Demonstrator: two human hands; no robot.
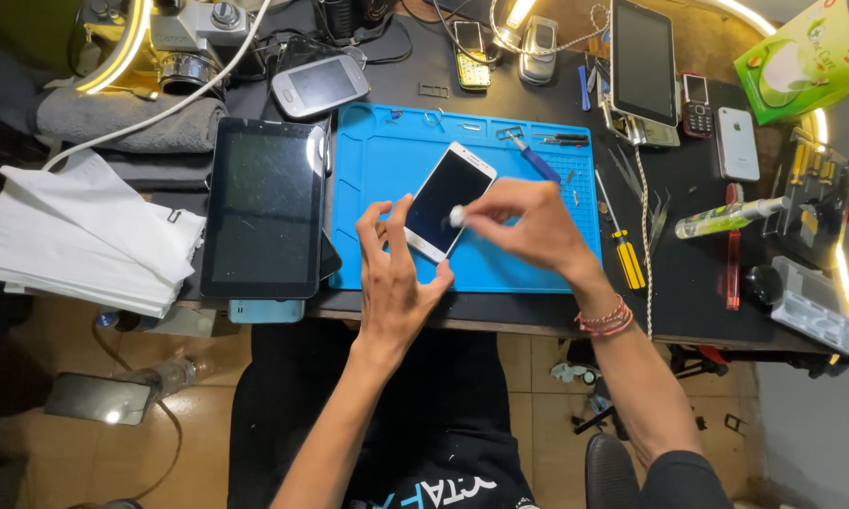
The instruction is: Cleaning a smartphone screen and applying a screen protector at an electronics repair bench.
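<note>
Pinching a small white wad (456,217) in my right hand (523,224), I press it on the white smartphone (449,200), frame centre on the blue mat (377,170). Left hand (393,273) loose, fingers spread, thumb touching the phone's lower edge. Black tablet (264,207) at left.

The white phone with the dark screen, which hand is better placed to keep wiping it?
Probably the right hand: it pinches a small white cotton wad against the white smartphone lying on the blue silicone mat. The left hand just touches the phone's lower corner.
</note>
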